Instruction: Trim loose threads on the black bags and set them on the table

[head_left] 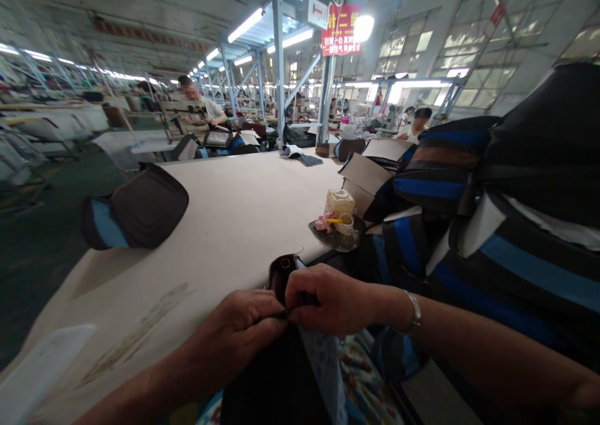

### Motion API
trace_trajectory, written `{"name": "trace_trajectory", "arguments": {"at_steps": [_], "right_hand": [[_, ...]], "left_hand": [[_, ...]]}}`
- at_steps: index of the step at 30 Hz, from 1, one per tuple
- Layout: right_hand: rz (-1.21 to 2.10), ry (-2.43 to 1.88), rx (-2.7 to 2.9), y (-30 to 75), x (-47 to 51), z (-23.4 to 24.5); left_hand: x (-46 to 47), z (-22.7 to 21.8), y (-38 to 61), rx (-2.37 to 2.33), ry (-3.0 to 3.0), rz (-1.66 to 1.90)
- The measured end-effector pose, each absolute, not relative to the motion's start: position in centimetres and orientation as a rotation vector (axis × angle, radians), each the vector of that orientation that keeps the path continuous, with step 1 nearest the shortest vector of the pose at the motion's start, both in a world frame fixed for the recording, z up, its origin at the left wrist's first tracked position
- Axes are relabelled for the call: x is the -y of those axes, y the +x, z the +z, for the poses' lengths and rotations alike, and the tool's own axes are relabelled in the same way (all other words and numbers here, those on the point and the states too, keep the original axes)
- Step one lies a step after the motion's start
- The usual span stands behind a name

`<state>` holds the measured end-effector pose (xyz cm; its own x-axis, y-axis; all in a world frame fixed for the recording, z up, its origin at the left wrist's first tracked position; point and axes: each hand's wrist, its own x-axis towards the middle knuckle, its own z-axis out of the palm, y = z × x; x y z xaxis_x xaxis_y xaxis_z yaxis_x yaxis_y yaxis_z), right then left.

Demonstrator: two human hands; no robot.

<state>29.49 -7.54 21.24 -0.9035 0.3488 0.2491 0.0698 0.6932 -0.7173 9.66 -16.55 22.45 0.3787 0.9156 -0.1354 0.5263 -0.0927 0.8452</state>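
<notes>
My left hand [244,331] and my right hand [328,300] meet at the near edge of the white table [225,225], both closed on a dark bag piece [281,275] with a brown rounded end. Fingers of both hands pinch its edge between them. The dark fabric hangs down from the hands toward my lap. A metal bracelet [415,312] sits on my right wrist. What the fingertips pinch exactly is hidden.
A tall stack of black and blue bags [492,225] rises at the right. A dark bag [140,209] lies at the table's left edge. A small dish with tape and oddments [340,225] stands mid-table. People work at tables behind.
</notes>
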Motion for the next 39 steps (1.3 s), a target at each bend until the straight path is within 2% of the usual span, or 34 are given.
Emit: {"name": "trace_trajectory", "arguments": {"at_steps": [4,11,15,17,19,24,26,28,30,34,35,37,39], "right_hand": [[0.766,-0.214,2.518,29.4,7.9,19.9],[-0.178,0.099,2.615,30.9,8.7,19.2],[-0.391,0.263,2.532,31.5,8.7,19.0],[-0.375,0.277,2.545,31.7,8.8,18.6],[-0.185,0.21,2.566,32.0,8.9,18.3],[0.887,-0.255,2.38,32.6,8.5,19.5],[1.12,-0.284,2.413,32.5,8.1,20.7],[1.169,-0.155,2.515,32.2,7.8,21.5],[1.03,-0.074,2.593,31.7,7.9,21.4],[0.33,-0.06,2.697,31.0,8.7,19.4],[0.245,-0.061,2.691,31.0,8.8,19.0],[0.357,-0.084,2.647,31.2,8.7,18.8],[0.715,-0.141,2.583,31.6,8.4,19.4]], "left_hand": [[16.6,21.7,9.6,-1.313,1.857,0.588],[16.4,22.4,8.8,-1.214,1.711,0.472],[15.6,22.6,8.7,-1.188,1.584,0.389],[15.5,22.4,8.8,-1.196,1.57,0.325],[15.9,22.2,9.0,-1.208,1.621,0.314],[17.1,22.2,9.7,-1.207,1.906,0.408],[17.3,22.1,9.9,-1.204,1.97,0.43],[17.4,21.8,10.0,-1.222,2.009,0.451],[17.3,21.3,10.2,-1.246,2.052,0.476],[17.3,20.8,10.4,-1.321,2.109,0.516],[17.3,20.9,10.4,-1.337,2.087,0.519],[17.1,21.5,10.3,-1.336,1.98,0.493],[16.8,22.5,9.9,-1.284,1.857,0.46]]}}
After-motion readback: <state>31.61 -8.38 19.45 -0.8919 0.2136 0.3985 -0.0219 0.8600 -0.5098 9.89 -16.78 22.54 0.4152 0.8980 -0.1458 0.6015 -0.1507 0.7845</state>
